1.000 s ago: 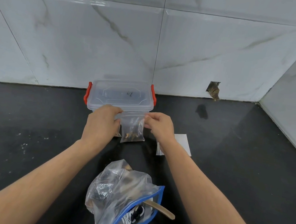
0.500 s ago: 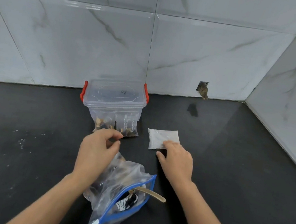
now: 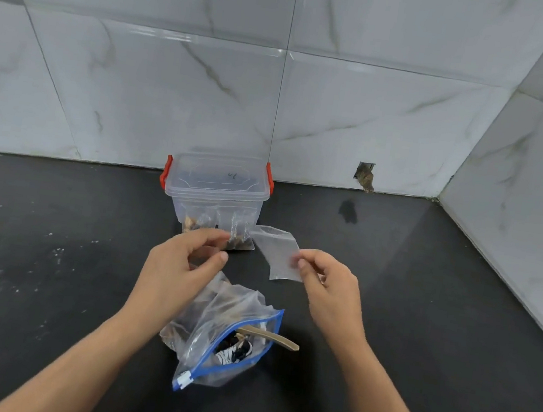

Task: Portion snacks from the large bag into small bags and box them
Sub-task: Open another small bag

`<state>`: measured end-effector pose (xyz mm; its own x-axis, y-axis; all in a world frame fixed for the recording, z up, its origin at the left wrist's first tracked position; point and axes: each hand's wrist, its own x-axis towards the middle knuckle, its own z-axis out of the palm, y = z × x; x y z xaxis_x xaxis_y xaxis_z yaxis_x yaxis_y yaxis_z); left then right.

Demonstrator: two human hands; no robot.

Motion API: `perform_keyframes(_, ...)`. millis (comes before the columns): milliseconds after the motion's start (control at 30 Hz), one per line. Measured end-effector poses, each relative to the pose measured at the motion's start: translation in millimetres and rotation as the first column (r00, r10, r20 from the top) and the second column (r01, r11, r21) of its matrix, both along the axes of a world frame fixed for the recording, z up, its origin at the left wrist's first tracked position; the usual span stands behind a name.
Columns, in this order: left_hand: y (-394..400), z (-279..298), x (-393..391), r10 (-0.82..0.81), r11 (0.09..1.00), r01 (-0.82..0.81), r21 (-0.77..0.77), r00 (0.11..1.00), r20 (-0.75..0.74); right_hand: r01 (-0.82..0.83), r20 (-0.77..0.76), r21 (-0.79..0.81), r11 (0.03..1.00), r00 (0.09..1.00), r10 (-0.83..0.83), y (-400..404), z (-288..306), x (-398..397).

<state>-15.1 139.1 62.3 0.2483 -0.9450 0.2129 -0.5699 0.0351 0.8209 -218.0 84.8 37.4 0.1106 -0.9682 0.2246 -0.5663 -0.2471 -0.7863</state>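
Note:
A clear plastic box [image 3: 216,195] with red side latches stands on the black counter by the wall, lid on. Small filled bags [image 3: 236,237] of brown snacks show at its front base; whether they are inside or leaning against it, I cannot tell. My right hand [image 3: 325,282] pinches an empty small clear bag [image 3: 279,252] and holds it above the counter. My left hand [image 3: 183,263] hovers beside it, fingers curled and apart, holding nothing. Below my hands lies the large zip bag [image 3: 222,334] with a blue seal, open, a wooden scoop handle [image 3: 275,337] sticking out.
The black counter [image 3: 46,280] runs to marble-tiled walls at the back and right. A small broken hole [image 3: 365,176] marks the back wall near the corner. White specks dot the counter on the left.
My right hand has lifted the empty small bag off the counter. My left hand has risen from the large bag toward it. A second before, both hands held a filled bag at the box.

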Motion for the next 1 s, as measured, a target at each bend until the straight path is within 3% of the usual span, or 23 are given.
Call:
perform_keyframes(100, 6, 11, -4, -0.090, 0.995, 0.090, -0.043, 0.996, 0.004, -0.187, 0.128, 0.049, 0.981, 0.975, 0.180, 15, 16, -2)
perform_keyframes(267, 14, 28, -10, -0.255, 0.967, 0.254, 0.014, 0.966, 0.052, -0.266, 0.082, 0.047, 0.963, 0.962, 0.262, 24, 27, -4)
perform_keyframes(333, 17, 31, -13, -0.289, 0.956, 0.288, 0.055, 0.957, 0.022, -0.225, 0.034, 0.025, 0.974, 0.974, 0.224, 26, 28, -3)
perform_keyframes(433, 19, 29, -16, -0.243, 0.968, 0.245, 0.060, 0.969, -0.044, 0.004, -0.155, -0.167, 0.986, 0.987, -0.031, 35, 28, 0)
perform_keyframes(500, 21, 27, -16, -0.152, 0.988, 0.154, 0.014, 0.985, -0.085, 0.105, -0.119, -0.295, 0.950, 0.982, -0.146, 47, 32, 6)
perform_keyframes(533, 22, 27, -16, -0.121, 0.993, 0.121, -0.006, 0.988, -0.099, 0.095, -0.091, -0.297, 0.950, 0.988, -0.127, 53, 33, 9)
perform_keyframes(667, 31, 29, -24, -0.125, 0.992, 0.122, -0.037, 0.987, -0.098, -0.104, 0.024, 0.031, 0.994, 0.994, 0.103, 65, 39, 29)
perform_keyframes(800, 37, 25, -25, -0.079, 0.994, 0.076, -0.081, 0.996, -0.039, -0.137, 0.163, 0.116, 0.984, 0.980, 0.117, 57, 38, 39)
perform_keyframes(867, 38, 22, -18, -0.013, 0.992, 0.020, -0.123, 0.998, 0.055, -0.072, 0.090, 0.098, 0.993, 0.994, 0.063, 59, 36, 44)
perform_keyframes(1000, 41, 17, -3, 0.080, 0.949, 0.006, -0.315, 0.962, 0.259, 0.076, -0.275, -0.054, 0.996, 0.957, -0.088, 75, 38, 54)
